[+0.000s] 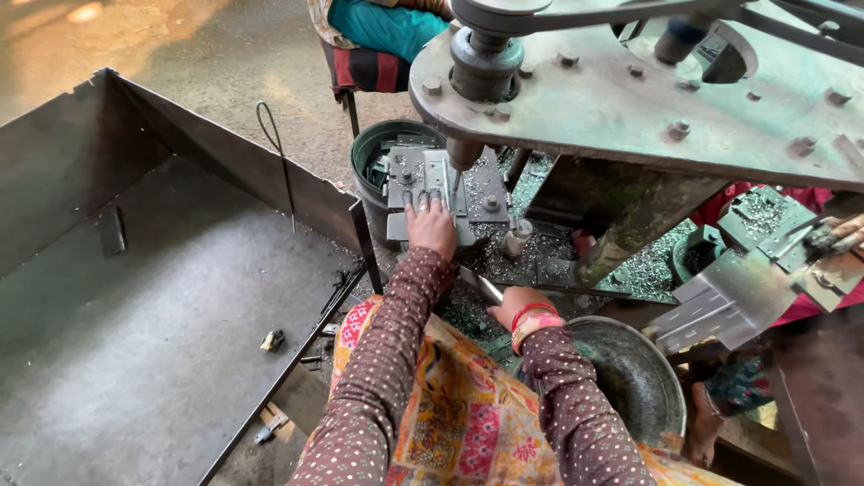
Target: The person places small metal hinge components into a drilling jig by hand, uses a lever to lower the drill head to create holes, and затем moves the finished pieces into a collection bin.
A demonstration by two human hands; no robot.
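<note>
While the left hand (432, 225) presses flat on the jig (441, 193), the right hand's (517, 306) fingers seemingly grip a lever (540, 290).

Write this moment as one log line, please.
left hand: flat on metal plate under drill bit | right hand: gripping lever handle | metal bowl: beside right arm | shavings around

Left hand (432, 225) flat on small metal plate (430, 180) under drill bit (456, 177) of big grey drill machine (630, 99). Right hand (520, 308), red bangles on wrist, grips lever handle (481, 286). Metal shavings (540, 247) spread around plate. Round metal bowl (634, 378) just beside right arm. Green bucket (373, 153) behind plate. Big open metal tray (135, 297) at left. Another person's hand (841, 236) at far right edge
</note>
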